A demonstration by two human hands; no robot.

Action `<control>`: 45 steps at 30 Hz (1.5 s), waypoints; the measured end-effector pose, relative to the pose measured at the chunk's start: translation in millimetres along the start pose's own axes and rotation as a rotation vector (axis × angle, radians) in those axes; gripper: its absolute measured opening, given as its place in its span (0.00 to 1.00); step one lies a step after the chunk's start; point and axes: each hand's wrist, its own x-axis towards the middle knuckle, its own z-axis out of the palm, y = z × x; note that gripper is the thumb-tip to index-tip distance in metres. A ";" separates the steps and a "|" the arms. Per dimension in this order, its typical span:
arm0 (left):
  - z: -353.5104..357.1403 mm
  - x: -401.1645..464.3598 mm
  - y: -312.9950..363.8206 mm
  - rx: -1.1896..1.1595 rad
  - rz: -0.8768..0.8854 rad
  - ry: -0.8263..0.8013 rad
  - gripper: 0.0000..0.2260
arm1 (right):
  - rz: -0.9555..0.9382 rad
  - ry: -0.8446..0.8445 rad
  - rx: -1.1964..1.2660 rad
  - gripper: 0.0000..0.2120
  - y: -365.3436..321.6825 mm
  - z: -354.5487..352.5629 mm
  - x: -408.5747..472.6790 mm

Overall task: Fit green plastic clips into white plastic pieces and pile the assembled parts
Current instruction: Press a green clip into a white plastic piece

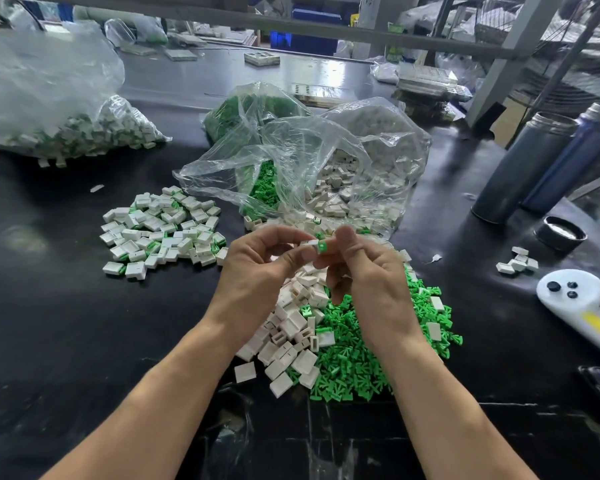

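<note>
My left hand (257, 268) pinches a white plastic piece (309, 243) above the table. My right hand (368, 271) pinches a green clip (322, 245) at the open end of that piece; the clip sits partly inside it. Under my hands lie loose white pieces (291, 327) and a heap of green clips (364, 355). To the left a pile of assembled parts (163, 230) spreads on the black table (49, 323).
Clear bags hold green clips (253, 109), white pieces (347, 188) and assembled parts (80, 133). Two dark cylinders (523, 168) and a black lid (560, 233) stand at the right, near a white handheld device (572, 292) and a few loose white pieces (517, 261).
</note>
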 end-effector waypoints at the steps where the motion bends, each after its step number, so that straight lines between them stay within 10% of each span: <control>1: 1.8 -0.2 0.1 -0.012 0.005 -0.011 0.07 | 0.024 -0.004 -0.008 0.25 -0.6 2.2 -0.8; 45: 21.7 -10.7 -3.2 0.035 0.015 -0.109 0.09 | -0.012 0.155 0.039 0.24 5.9 23.9 -3.0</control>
